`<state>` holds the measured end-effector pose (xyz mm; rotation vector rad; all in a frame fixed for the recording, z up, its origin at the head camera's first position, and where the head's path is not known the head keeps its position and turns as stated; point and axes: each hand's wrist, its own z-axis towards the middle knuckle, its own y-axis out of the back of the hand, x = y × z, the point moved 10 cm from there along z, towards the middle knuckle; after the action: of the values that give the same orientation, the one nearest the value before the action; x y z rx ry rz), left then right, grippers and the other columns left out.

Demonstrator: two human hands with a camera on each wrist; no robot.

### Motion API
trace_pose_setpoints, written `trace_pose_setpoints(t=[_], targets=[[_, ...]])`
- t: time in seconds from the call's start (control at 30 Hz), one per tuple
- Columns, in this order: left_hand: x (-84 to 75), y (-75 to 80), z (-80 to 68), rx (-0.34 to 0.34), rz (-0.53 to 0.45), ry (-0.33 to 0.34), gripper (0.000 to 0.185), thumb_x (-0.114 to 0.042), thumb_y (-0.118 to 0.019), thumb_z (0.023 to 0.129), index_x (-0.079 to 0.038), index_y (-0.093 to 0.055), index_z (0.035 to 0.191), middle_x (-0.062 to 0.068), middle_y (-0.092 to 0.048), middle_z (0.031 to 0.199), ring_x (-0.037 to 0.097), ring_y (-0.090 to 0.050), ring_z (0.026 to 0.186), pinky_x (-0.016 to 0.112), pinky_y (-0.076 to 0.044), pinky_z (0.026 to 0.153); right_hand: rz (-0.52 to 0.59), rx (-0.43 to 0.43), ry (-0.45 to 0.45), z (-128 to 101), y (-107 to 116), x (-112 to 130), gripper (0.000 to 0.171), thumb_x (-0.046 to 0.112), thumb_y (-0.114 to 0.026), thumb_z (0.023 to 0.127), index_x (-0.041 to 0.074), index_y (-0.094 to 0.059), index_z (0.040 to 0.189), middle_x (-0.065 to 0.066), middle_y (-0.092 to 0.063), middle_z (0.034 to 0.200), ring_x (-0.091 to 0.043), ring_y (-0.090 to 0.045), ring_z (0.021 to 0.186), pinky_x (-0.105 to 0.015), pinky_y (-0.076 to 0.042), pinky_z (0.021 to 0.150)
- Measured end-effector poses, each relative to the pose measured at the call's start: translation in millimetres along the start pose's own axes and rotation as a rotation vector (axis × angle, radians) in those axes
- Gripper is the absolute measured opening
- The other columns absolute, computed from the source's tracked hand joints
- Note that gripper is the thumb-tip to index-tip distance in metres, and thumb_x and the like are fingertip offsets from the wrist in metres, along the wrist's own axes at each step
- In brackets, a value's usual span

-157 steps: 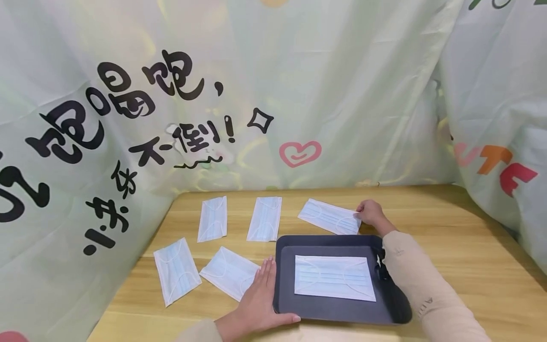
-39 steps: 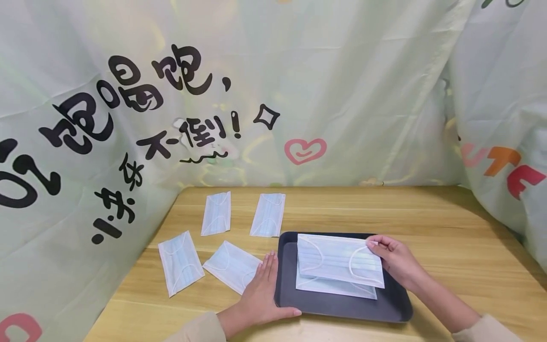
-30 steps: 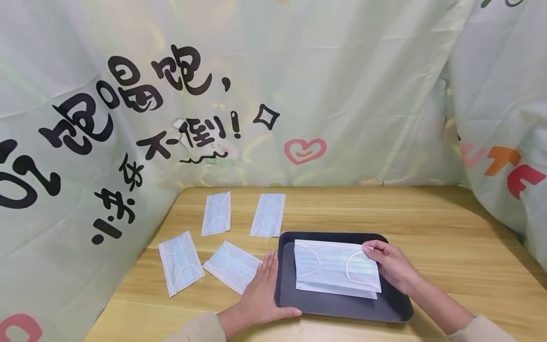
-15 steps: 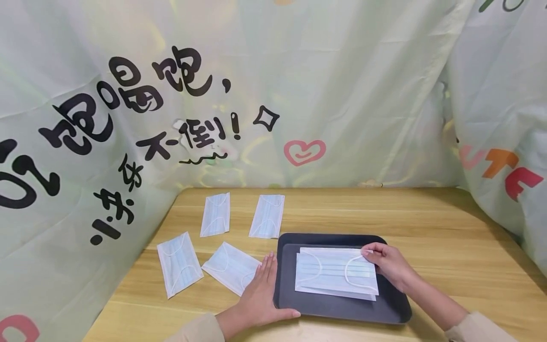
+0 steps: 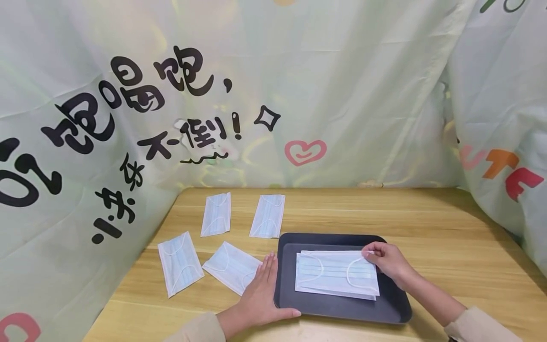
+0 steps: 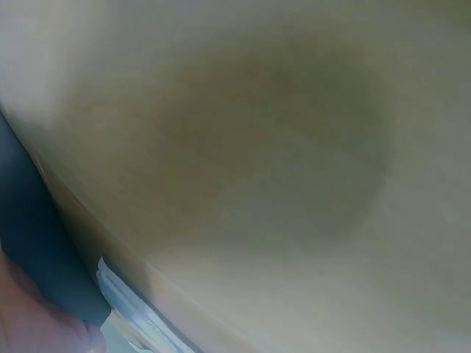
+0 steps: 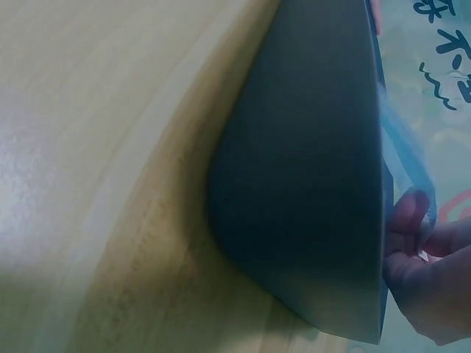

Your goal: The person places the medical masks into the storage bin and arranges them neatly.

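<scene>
My right hand [image 5: 391, 263] pinches the upper right corner of a pale blue face mask [image 5: 331, 270] with white ear loops. That mask lies low over a second one, whose white edge [image 5: 359, 297] peeks out below it, inside a dark grey tray [image 5: 333, 311]. In the right wrist view the thumb and fingers [image 7: 434, 250] meet at the mask [image 7: 405, 154] behind the tray wall [image 7: 309, 184]. My left hand [image 5: 260, 294] rests against the tray's left side, fingers straight, thumb along the near edge.
Several more masks lie flat left of the tray: one by my left fingertips [image 5: 232, 267], one at the far left [image 5: 181, 264], and two at the back, a left one [image 5: 216, 214] and a right one [image 5: 268, 216]. A printed curtain [image 5: 363, 95] hangs behind the wooden table [image 5: 448, 237].
My right hand has taken the mask from behind the tray and lowered it onto the mask inside. In the last half second it barely shifts. My left hand stays at the tray.
</scene>
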<state>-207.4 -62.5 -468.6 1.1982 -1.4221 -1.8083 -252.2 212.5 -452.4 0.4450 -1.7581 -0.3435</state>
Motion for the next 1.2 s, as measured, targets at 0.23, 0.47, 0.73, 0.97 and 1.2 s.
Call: trace_pose_setpoints(t=[0.23, 0.47, 0.73, 0.97, 1.2], targets=[[0.5, -0.4, 0.8, -0.010, 0.009, -0.012, 0.124, -0.083, -0.049, 0.067, 0.005, -0.011, 0.146, 0.022, -0.012, 0.154, 0.034, -0.015, 0.143, 0.047, -0.024, 0.112, 0.124, 0.074, 0.031, 0.2, -3.5, 7.9, 0.024, 0.011, -0.051, 0.094, -0.009, -0.054, 0.107, 0.004, -0.058, 0.082, -0.008, -0.053, 0.075, -0.026, -0.049, 0.067], [0.7, -1.3, 0.5, -0.001, 0.026, -0.012, 0.124, -0.082, -0.051, 0.067, 0.005, -0.011, 0.146, 0.021, -0.012, 0.154, 0.033, -0.014, 0.143, 0.045, -0.023, 0.113, 0.274, 0.181, 0.019, -3.7, -15.0, 14.5, 0.022, 0.010, -0.047, 0.096, -0.007, -0.052, 0.108, 0.003, -0.058, 0.087, -0.009, -0.055, 0.080, -0.026, -0.050, 0.070], [1.2, -2.4, 1.7, 0.021, 0.016, 0.005, 0.125, -0.081, -0.052, 0.067, 0.004, -0.008, 0.147, 0.020, -0.009, 0.155, 0.032, -0.012, 0.144, 0.044, -0.022, 0.114, 0.007, 0.025, 0.061, 0.3, -14.8, 3.0, 0.018, 0.008, -0.055, 0.092, -0.007, -0.060, 0.100, 0.001, -0.056, 0.071, -0.010, -0.049, 0.067, -0.024, -0.044, 0.059], [0.1, -0.5, 2.1, 0.006, 0.015, -0.004, 0.124, -0.082, -0.050, 0.067, 0.005, -0.010, 0.146, 0.020, -0.010, 0.155, 0.033, -0.014, 0.143, 0.046, -0.023, 0.113, -0.167, -0.089, 0.183, 1.0, -2.6, 15.3, 0.015, 0.008, -0.059, 0.089, -0.004, -0.063, 0.097, -0.003, -0.058, 0.073, -0.012, -0.045, 0.067, -0.021, -0.037, 0.057], [1.0, -1.5, 0.9, 0.012, 0.000, 0.001, 0.125, -0.082, -0.052, 0.066, 0.005, -0.010, 0.146, 0.020, -0.009, 0.155, 0.033, -0.013, 0.143, 0.046, -0.022, 0.114, -0.158, -0.101, 0.129, 1.9, -1.0, 6.6, 0.014, 0.006, -0.057, 0.090, -0.004, -0.063, 0.098, -0.002, -0.051, 0.069, -0.013, -0.043, 0.067, -0.022, -0.035, 0.057]])
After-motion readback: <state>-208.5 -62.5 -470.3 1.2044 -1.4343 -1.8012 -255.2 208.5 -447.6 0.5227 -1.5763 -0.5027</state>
